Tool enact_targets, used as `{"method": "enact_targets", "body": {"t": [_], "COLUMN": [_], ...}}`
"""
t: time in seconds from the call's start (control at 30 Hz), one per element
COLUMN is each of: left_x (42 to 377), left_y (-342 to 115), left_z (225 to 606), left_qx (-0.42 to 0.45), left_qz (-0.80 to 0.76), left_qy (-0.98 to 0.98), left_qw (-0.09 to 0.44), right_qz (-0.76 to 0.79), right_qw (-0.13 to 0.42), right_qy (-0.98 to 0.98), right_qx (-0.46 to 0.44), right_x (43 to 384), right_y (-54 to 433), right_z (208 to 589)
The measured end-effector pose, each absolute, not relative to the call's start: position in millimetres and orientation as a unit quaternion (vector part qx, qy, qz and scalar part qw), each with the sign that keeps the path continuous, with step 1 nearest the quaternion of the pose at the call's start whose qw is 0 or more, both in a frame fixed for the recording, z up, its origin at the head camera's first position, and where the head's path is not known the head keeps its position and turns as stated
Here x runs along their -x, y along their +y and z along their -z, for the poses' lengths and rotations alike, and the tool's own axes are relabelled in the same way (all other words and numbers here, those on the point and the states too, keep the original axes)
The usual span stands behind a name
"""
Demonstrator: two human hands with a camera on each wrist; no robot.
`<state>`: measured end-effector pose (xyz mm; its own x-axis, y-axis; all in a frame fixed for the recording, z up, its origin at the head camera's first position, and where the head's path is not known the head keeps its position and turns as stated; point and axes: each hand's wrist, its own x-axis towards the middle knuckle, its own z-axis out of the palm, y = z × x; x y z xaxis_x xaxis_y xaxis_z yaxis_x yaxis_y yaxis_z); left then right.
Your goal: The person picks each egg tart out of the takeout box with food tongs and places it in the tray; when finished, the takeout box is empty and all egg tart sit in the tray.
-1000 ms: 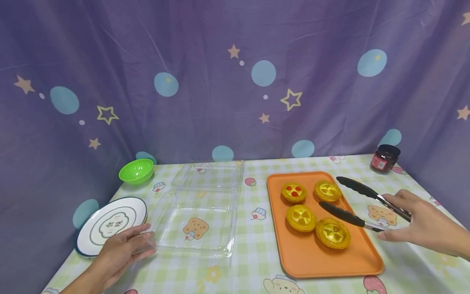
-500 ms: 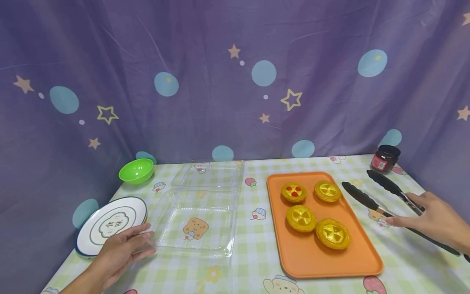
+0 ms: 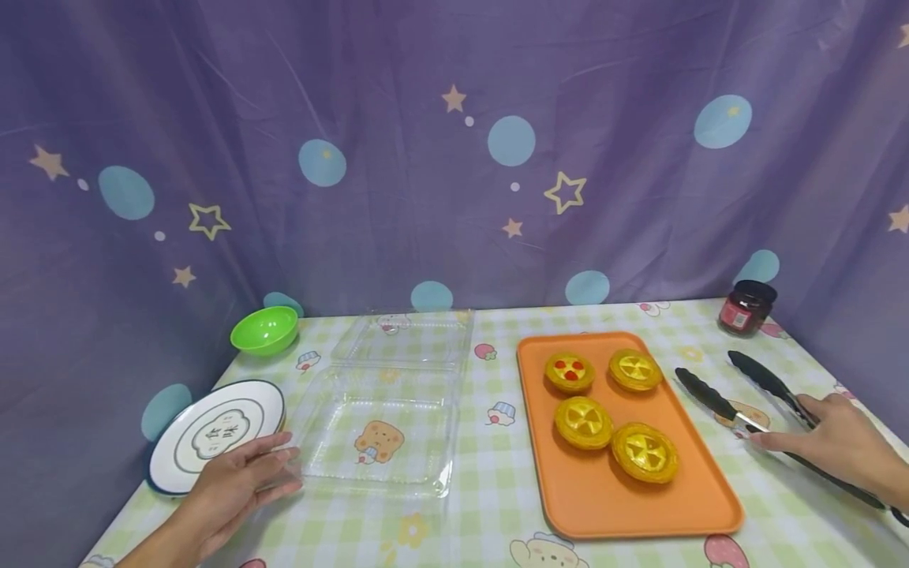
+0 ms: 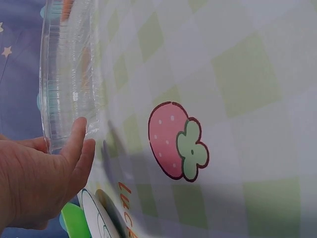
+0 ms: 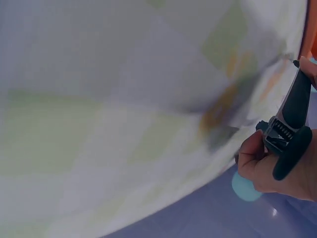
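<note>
My left hand [image 3: 237, 485] pinches the near left rim of a clear plastic clamshell box [image 3: 442, 473], its lid laid back; the left wrist view has the box wall [image 4: 64, 89] between the fingers. In my right hand [image 3: 841, 442] is a pair of black-tipped tongs [image 3: 703, 390], jaws spread, low over the cloth right of an orange tray [image 3: 639, 509]. The right wrist view catches the handle end of the tongs [image 5: 292, 124]. Several egg tarts lie on the tray: one dotted red [image 3: 570, 372], others with yellow wedge tops, such as the nearest tart [image 3: 645, 452].
A white plate [image 3: 181, 450] with a blue rim sits beside my left hand. A green bowl [image 3: 265, 331] is at the back left, a dark-lidded jar [image 3: 747, 308] at the back right. A purple curtain [image 3: 398, 221] hangs behind the checked tablecloth [image 3: 490, 473].
My right hand has carried the tongs rightward off the tray, then lowered them towards the cloth. The tarts and the left hand have stayed where they were.
</note>
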<state>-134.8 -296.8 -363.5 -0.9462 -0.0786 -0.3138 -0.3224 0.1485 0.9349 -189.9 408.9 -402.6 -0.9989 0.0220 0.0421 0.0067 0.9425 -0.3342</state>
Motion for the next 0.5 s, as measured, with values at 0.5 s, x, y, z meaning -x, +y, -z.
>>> {"method": "enact_targets", "body": {"t": [0.5], "left_x": [136], "left_y": [-298], "left_z": [363], "left_qx": [0.133], "left_qz": [-0.636], "left_qy": [0.754], "left_qw": [0.098], "right_qz": [-0.189], "right_qw": [0.014], "right_qy": [-0.982], "right_qx": [0.007], "right_x": [184], "right_y": [401], "right_z": [418]}}
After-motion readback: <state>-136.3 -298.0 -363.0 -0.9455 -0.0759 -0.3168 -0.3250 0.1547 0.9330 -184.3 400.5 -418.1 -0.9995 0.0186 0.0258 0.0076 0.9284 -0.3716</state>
